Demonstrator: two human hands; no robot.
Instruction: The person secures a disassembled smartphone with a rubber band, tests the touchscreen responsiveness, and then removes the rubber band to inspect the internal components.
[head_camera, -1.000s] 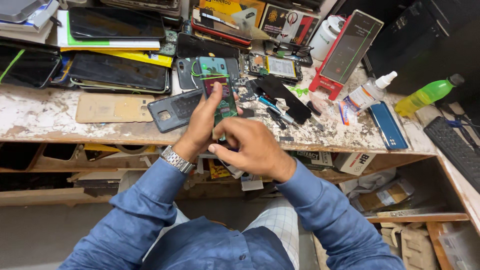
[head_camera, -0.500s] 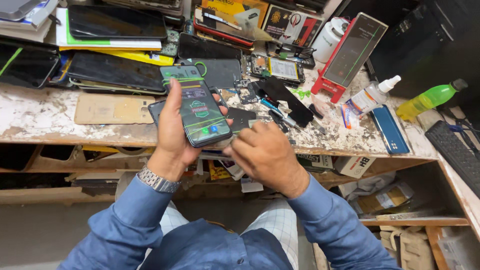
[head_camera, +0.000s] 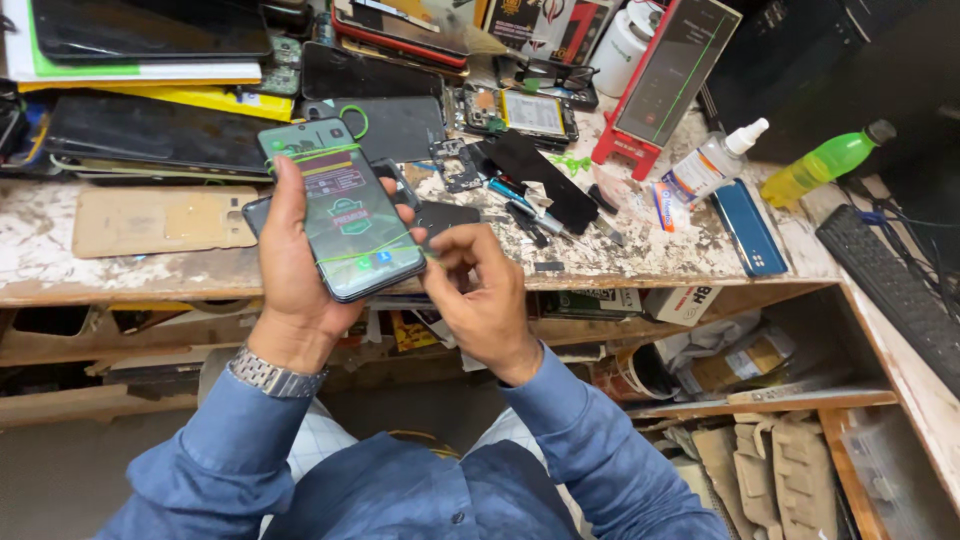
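My left hand (head_camera: 296, 280) holds a smartphone (head_camera: 345, 210) upright in front of me, screen lit and facing me, with thin green rubber bands stretched across its upper and lower parts. My right hand (head_camera: 482, 292) is at the phone's lower right edge, thumb and forefinger pinching the lower green band (head_camera: 428, 252) and pulling it sideways. A metal watch (head_camera: 270, 374) sits on my left wrist. Both arms wear blue sleeves.
The worn white workbench (head_camera: 40, 262) carries dark phones and screens, a tan back cover (head_camera: 160, 220), circuit boards, tools, a small white dropper bottle (head_camera: 712, 160), a blue phone (head_camera: 748, 226) and a green bottle (head_camera: 826, 160). A keyboard (head_camera: 890, 285) lies right. Cluttered shelves sit below.
My left hand has lifted the phone off the bench and turned its lit screen toward me. My right hand moved from under the phone to its lower right edge, pinching the band.
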